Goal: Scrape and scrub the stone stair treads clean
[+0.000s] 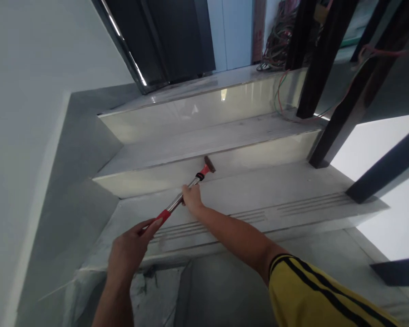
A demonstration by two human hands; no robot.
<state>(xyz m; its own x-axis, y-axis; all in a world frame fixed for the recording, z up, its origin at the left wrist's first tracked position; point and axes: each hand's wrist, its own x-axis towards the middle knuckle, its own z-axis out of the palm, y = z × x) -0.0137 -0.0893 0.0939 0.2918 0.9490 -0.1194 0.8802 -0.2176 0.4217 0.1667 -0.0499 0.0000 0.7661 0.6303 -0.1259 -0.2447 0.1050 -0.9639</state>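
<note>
A long-handled scraper (175,202) slants across a stair step, with a red grip, a shiny metal shaft and a red neck. Its brownish head (210,164) is up at the front face of the step above; I cannot tell whether it touches. My left hand (131,247) is closed around the red grip at the lower end. Farther up, my right hand (192,198) wraps the metal shaft below the black collar. The pale stone step (245,195) beneath has grooved lines near its front edge.
Dark railing posts (337,118) line the right side. Thin red and green wires (280,102) trail over the upper steps, near a heap of tangled cable (277,43). At the top is a dark door (170,41). A grey and white wall (54,68) borders the left.
</note>
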